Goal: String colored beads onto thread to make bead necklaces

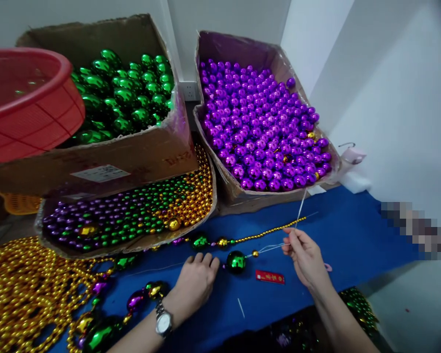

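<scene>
My right hand [303, 252] pinches a thin white string [268, 249] between thumb and fingers. One end of the string rises above the hand; looped strands run left to a small gold bead [255, 253] and a large shiny green bead [235, 262]. Just left of that green bead, my left hand [198, 277], with a watch on its wrist, is closed with curled fingers low over the blue cloth [220, 304]. The bead strand runs under its fingertips, which are partly hidden. Behind both hands lies a strand of small gold beads [270, 230] with larger green and gold ones.
Boxes of green beads [124, 95], purple beads [257, 122] and mixed small beads [132, 215] stand at the back. A red basket [33, 105] overhangs the left. Gold bead strings [18, 294] pile at left. A red packet [270, 277] lies between the hands.
</scene>
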